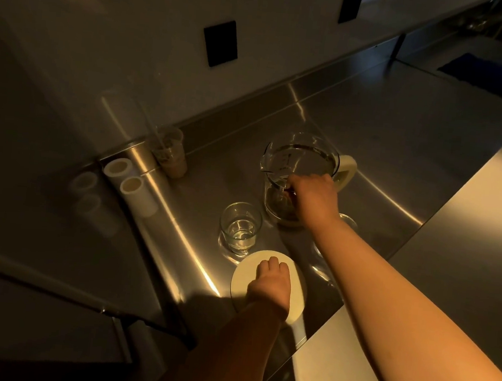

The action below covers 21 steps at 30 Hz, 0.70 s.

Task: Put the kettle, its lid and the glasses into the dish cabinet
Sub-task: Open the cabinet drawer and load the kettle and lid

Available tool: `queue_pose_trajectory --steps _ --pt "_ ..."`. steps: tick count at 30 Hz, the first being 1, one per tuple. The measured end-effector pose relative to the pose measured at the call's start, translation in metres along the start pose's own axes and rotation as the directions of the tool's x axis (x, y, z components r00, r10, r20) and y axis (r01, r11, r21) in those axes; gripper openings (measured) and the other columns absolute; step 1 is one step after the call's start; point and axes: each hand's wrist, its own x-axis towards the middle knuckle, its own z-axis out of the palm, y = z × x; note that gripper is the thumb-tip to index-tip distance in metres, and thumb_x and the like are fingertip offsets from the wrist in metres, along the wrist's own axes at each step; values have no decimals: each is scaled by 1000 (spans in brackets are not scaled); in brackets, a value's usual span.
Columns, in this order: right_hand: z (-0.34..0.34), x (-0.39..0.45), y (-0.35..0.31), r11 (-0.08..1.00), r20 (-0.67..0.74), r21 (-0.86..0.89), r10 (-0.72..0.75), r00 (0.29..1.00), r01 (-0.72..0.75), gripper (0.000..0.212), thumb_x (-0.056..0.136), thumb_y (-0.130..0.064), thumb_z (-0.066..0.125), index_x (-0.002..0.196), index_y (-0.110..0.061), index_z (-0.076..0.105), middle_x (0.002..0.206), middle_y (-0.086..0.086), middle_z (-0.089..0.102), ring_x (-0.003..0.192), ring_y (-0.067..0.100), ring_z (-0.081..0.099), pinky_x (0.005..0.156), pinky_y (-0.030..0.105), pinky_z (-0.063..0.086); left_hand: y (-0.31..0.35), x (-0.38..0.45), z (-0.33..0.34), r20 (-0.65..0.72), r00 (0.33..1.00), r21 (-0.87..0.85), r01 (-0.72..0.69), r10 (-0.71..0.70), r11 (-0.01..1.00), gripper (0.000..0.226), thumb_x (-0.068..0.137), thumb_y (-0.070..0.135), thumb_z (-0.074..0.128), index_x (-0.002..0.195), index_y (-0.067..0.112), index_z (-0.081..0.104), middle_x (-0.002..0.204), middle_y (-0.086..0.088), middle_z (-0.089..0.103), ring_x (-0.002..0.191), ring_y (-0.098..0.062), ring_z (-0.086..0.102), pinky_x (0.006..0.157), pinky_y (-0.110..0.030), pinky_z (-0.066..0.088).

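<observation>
Glass kettle (298, 176) upright on the steel counter (400, 136), right hand (312, 198) curled over its near rim; rigid, slick, breakable, better taken by the cream handle (347, 171). Left hand (270, 283) resting, fingers bent, on the flat light lid (265, 286) beside a glass (240, 227); actual grip impossible to tell

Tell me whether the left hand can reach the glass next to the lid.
Probably yes. The left hand rests on the lid, and the glass stands upright just beyond it with nothing between.
</observation>
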Motion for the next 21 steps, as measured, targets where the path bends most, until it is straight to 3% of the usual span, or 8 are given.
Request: queue_pose_trajectory --steps 9,17,21 --pt "-3 1 -1 999 31 18 30 999 -31 12 89 -25 58 99 -21 62 91 4 66 91 25 59 91 38 37 2 0 2 28 996 -109 89 -87 990 46 92 6 48 134 12 31 141 -14 28 129 -30 30 97 -38 43" --pt "-3 1 -1 998 29 48 30 999 -31 12 89 -24 56 99 -21 63 90 4 67 92 25 60 93 39 37 3 3 4 15 999 126 34 -36 991 45 90 -3 46 131 5 32 137 -17 33 125 -31 35 103 -37 33" --pt "-3 2 -1 998 32 45 30 999 -31 14 90 -26 56 101 -21 64 92 4 67 93 25 59 93 39 37 4 2 1 43 996 57 79 -82 995 47 89 -2 49 132 7 32 139 -16 30 126 -30 34 101 -36 38"
